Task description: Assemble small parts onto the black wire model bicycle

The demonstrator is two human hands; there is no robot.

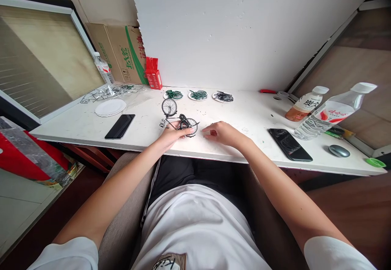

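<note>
A small black model bicycle (pixel 166 118) is gripped in my left hand (pixel 171 135) near the table's front edge. My left thumb lies across its lower part by one spoked wheel (pixel 192 126), while the other wheel (pixel 169 107) points away from me. Just to the right of the model, my right hand (pixel 222 132) is at the tabletop with bent fingers. Its thumb and index finger are a little apart, and I see nothing between them. Behind the model are three small white plates, two holding green pieces (pixel 174 94) (pixel 198 94) and one holding black pieces (pixel 224 96).
On the white table (pixel 146 143), a phone (pixel 120 126), stacked white plates (pixel 110 107) and dark part frames (pixel 106 93) lie left. A red box (pixel 153 74) stands behind. To the right are another phone (pixel 290 144), two bottles (pixel 305 104) (pixel 336 111) and a mouse (pixel 339 151).
</note>
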